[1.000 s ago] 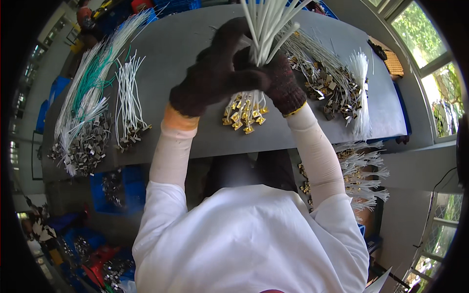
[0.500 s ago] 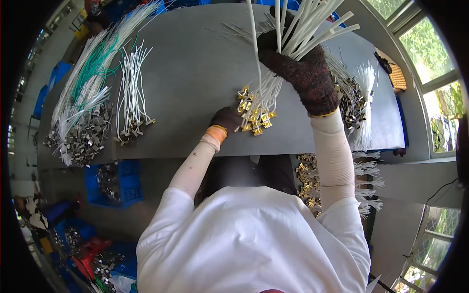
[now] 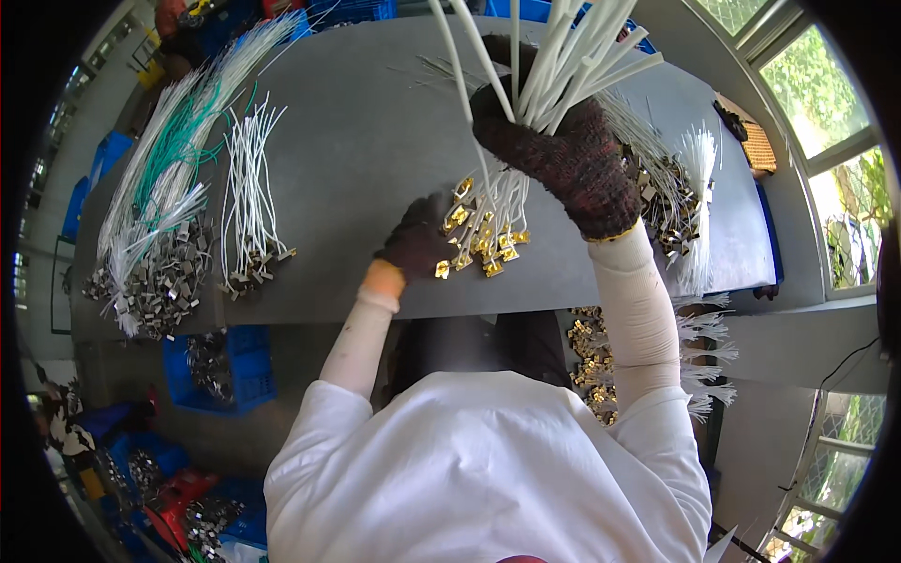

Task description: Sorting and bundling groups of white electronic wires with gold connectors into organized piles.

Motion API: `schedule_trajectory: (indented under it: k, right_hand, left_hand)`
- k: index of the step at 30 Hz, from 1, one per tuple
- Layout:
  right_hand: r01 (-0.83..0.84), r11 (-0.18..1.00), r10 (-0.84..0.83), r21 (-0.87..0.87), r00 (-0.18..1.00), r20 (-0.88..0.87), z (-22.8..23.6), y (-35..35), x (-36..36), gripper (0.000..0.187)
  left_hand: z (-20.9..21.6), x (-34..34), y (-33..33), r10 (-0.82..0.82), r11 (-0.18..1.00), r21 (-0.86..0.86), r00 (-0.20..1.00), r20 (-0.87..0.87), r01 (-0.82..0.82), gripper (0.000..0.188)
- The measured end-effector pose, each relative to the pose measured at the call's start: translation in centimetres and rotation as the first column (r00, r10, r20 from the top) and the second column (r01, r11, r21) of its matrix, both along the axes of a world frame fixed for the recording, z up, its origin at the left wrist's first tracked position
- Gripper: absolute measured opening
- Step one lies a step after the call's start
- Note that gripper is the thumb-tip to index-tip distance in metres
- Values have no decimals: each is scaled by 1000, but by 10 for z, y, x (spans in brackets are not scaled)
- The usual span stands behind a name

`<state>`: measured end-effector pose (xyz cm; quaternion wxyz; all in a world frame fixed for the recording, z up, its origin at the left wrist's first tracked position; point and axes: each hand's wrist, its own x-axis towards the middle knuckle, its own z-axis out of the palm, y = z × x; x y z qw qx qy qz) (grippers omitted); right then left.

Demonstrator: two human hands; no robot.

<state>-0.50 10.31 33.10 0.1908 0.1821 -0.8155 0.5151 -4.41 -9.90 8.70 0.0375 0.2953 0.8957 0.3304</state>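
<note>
My right hand, in a dark knitted glove, is closed round a thick bundle of white cables. Their upper ends fan out above the fist. Below it, the cables hang down to a cluster of gold-coloured metal end pieces on or just over the grey table. My left hand, gloved in the same dark knit, is at the left side of these gold pieces. Its fingertips are smeared by motion, so whether they pinch a piece is unclear. One cable stands apart on the bundle's left.
The grey table bears a heap of white and green cables with silver ends, a smaller white bundle and, at right, more silver-ended cables. A blue crate sits below. Gold-ended cables lie below the table's right front edge.
The right hand has shifted left and slightly down with the cable bundle. My left hand has moved a little left, and the gold ends have spread leftward toward it.
</note>
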Motion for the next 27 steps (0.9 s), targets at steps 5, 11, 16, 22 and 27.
schedule_trajectory:
  k: [5,11,16,22,27]
  right_hand:
    - [-19,1000,19,-10,999,29,5,1,9,48]
    - [-62,988,8,-138,932,-363,21,-29,14,72]
    - [198,958,-218,-209,973,-74,62,-18,2,19]
    - [-92,865,132,-493,990,46,63,3,13,33]
    - [-209,896,222,-391,975,-11,50,8,4,36]
  left_hand:
    - [149,7,-7,-210,867,406,950,-231,290,111]
    - [161,-4,59,-10,940,321,952,-307,113,91]
    - [209,-1,28,-187,752,554,922,-340,357,76]
    - [73,-89,2,102,920,369,990,94,-129,40]
    - [-49,-112,29,76,992,91,993,85,-84,27]
